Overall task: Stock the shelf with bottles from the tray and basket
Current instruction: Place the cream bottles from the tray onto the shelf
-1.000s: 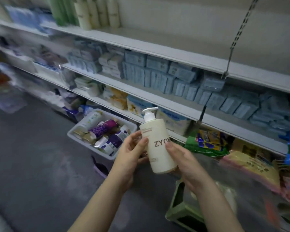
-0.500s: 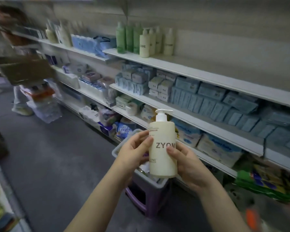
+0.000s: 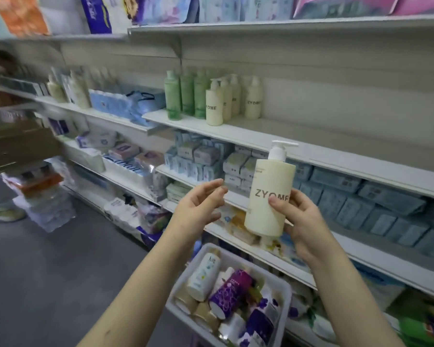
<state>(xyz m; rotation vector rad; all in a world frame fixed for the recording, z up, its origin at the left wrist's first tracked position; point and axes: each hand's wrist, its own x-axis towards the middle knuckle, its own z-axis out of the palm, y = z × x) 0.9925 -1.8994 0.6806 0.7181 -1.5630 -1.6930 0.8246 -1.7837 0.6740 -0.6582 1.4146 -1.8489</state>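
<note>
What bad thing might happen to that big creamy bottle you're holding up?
Only the right hand grips the ZYOME pump bottle, low on its body. The left hand is open and off it, so the bottle might tip or slip toward the tray of bottles below. Going onto the shelf, it might also knock over the standing ZYOME bottles.
</note>
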